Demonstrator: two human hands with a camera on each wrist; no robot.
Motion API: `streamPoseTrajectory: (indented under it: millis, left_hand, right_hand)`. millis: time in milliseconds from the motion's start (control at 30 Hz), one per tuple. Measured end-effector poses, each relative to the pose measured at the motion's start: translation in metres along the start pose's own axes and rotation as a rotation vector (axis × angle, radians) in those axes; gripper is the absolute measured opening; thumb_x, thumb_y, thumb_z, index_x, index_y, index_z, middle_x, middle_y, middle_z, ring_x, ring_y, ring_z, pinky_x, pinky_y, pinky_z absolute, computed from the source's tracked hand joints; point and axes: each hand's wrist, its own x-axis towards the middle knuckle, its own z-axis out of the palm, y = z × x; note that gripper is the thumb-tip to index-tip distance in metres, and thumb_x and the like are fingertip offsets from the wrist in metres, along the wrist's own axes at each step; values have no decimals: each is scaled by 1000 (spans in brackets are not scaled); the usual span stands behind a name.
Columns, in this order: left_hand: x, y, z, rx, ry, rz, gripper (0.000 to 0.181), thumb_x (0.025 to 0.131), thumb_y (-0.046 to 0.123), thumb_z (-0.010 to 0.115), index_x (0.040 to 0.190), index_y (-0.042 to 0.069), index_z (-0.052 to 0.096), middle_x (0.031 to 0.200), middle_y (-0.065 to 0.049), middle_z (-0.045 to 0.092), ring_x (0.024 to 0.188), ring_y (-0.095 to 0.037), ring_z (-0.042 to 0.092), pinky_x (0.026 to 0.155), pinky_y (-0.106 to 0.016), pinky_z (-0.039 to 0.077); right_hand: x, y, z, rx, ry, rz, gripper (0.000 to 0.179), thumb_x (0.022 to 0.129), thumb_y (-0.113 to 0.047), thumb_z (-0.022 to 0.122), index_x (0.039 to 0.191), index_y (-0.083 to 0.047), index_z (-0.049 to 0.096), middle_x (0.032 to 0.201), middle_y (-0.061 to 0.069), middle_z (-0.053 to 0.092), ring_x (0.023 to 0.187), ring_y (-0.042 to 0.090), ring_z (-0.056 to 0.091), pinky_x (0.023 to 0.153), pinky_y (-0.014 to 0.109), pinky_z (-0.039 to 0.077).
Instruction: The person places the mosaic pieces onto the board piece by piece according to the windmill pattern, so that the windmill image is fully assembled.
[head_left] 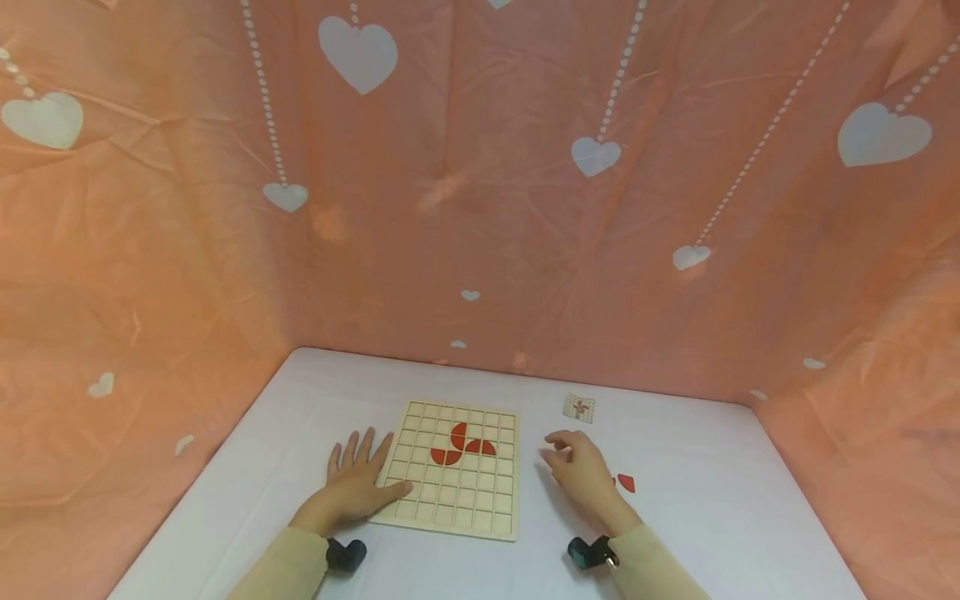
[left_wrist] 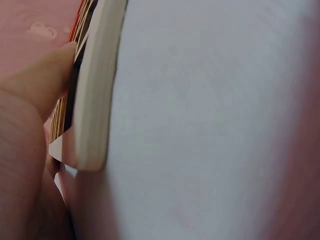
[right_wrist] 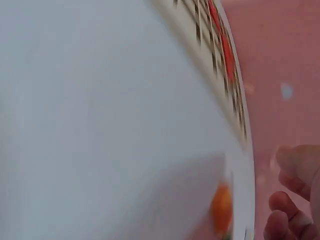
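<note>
A light wooden grid board [head_left: 453,512] lies on the table, with several red quarter-round pieces [head_left: 459,437] set in its middle squares. My left hand [head_left: 356,485] rests at the board's left side, fingers spread on the table and thumb over the frame. In the left wrist view the thumb [left_wrist: 47,75] lies on the board's edge [left_wrist: 95,110]. Between the board and two loose red pieces [head_left: 627,483], my right hand [head_left: 583,473] hovers with loosely bent fingers. Nothing shows between those fingers [right_wrist: 295,160] in the right wrist view.
A small card [head_left: 580,408] printed with a grid and a red pinwheel shape lies beyond my right hand. The white table [head_left: 697,467] is bordered by pink cloth walls [head_left: 480,208] with hearts at the back and both sides.
</note>
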Motion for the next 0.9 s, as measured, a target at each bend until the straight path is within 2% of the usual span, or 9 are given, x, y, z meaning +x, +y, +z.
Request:
streamPoseTrajectory:
  millis: [200,400,733,900]
  left_hand:
    - [0,0,0,-4,0,3,101,84,68,57,154,5,20,158,-26,1,142,-46,-10,108,-60,-16]
    - [-2,1,-2,-19,1,5,101,84,66,58,154,4,20,158,-27,2,142,-46,-9,108,-60,-16]
    - [-4,4,-4,-23,7,17,100,84,64,60,153,3,21,157,-28,3,142,-48,-8,108,-61,-15]
    - [-3,2,-2,-11,9,11,101,84,65,59,153,3,21,157,-28,3,142,-48,-8,108,-62,-14]
  right_hand:
    - [-8,35,-30,-58,52,0,32,91,-27,69,116,-8,67,104,7,60,90,20,55,71,32,49]
    - [-15,56,-52,-65,46,93,38,93,-30,67,121,-5,63,108,9,61,92,22,55,72,33,49]
    - [-24,82,-73,-82,69,173,40,91,-28,68,119,1,62,101,11,66,91,24,61,77,41,52]
    - [-27,86,-77,-82,76,242,47,88,-38,70,110,2,62,94,10,64,88,26,58,75,43,49]
